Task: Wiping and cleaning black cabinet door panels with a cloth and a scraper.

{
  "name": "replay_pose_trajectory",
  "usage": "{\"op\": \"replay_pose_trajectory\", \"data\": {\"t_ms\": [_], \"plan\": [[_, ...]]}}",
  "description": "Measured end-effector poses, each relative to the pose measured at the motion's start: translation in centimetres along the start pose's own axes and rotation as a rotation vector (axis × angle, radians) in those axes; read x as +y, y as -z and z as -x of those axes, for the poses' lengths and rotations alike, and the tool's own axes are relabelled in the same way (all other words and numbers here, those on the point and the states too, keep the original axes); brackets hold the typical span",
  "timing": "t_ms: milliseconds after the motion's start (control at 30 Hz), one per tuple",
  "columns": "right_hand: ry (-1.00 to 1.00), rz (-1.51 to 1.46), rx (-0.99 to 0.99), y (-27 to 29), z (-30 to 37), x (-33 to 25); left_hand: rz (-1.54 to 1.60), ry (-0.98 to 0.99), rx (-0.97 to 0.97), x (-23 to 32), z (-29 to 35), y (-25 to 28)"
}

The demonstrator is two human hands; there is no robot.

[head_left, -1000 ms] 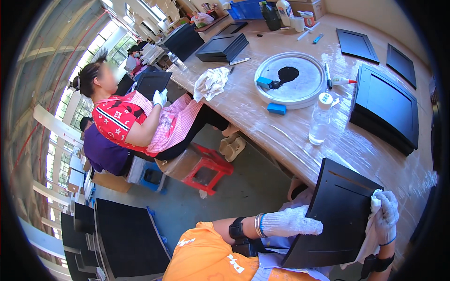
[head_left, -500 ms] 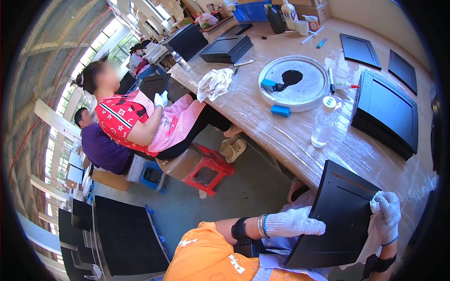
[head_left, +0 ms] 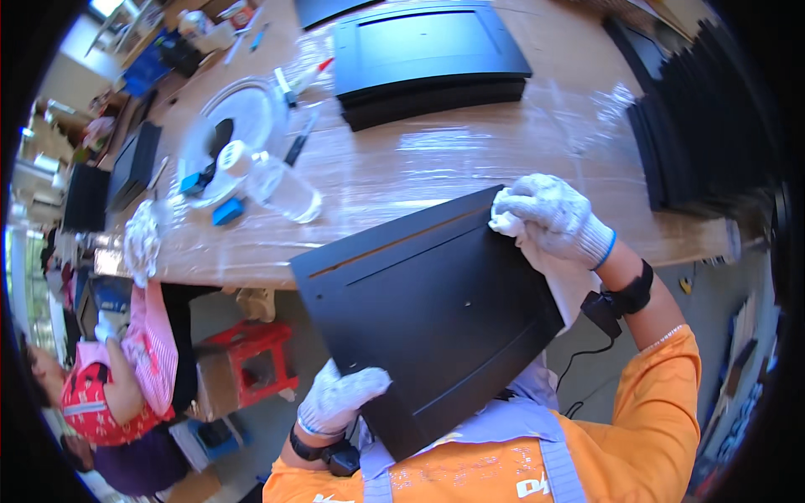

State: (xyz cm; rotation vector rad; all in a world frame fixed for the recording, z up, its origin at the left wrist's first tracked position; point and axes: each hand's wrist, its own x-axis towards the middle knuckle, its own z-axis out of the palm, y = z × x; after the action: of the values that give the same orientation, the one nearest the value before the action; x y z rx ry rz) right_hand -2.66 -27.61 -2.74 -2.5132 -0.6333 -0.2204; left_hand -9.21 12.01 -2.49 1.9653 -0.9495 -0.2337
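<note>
I hold a flat black panel (head_left: 419, 310) tilted in front of my chest, over the table's near edge. It has a long groove and a brownish strip along its far side. My left hand (head_left: 340, 401), in a white knit glove, grips the panel's lower left edge, thumb on the face and the other fingers hidden behind. My right hand (head_left: 558, 216), gloved too, is closed on a white cloth (head_left: 560, 281) pressed to the panel's upper right corner. The cloth hangs down along the panel's right edge.
On the plastic-covered table (head_left: 419, 168) are a stack of black panels (head_left: 428, 50), a clear bottle (head_left: 281, 189), a blue sponge (head_left: 227, 211) and a round pale tray (head_left: 256, 96) with black paint. More dark panels (head_left: 704, 126) stand right. A co-worker (head_left: 109, 381) sits left by a red stool (head_left: 256, 356).
My view has swung to the right, so the table and co-worker sit further left in it. The panel stays in my hands, now turned more face-on, with the cloth still at its corner.
</note>
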Motion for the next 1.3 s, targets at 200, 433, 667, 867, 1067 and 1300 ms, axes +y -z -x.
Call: {"op": "replay_pose_trajectory", "data": {"t_ms": [200, 433, 667, 867, 1067, 1300], "plan": [[-0.274, -0.245, 0.082, -2.2, 6.4, 4.5, 0.994, 0.821, 0.406, 1.4, -1.8, -1.5], [-0.731, -1.130, 0.294, -0.6, 9.0, 3.4, 0.771, 0.930, 0.444, -0.7, -1.2, -2.0], [-0.714, -1.022, 0.378, -1.2, 9.2, 2.8, 0.966, 1.078, 0.624, -4.4, -1.2, -4.2], [-0.586, -1.203, 0.458, -1.7, 9.9, 3.6, 0.970, 0.900, 0.591, -5.7, -0.4, -5.0], [-0.616, -1.258, 0.588, -1.7, 10.9, 4.6, 1.075, 0.880, 0.653, -5.3, -0.5, -4.8], [-0.411, -1.741, 0.784, -1.6, 20.8, 8.2, 0.036, 0.412, 0.613, -2.1, -0.1, -1.4]]}}
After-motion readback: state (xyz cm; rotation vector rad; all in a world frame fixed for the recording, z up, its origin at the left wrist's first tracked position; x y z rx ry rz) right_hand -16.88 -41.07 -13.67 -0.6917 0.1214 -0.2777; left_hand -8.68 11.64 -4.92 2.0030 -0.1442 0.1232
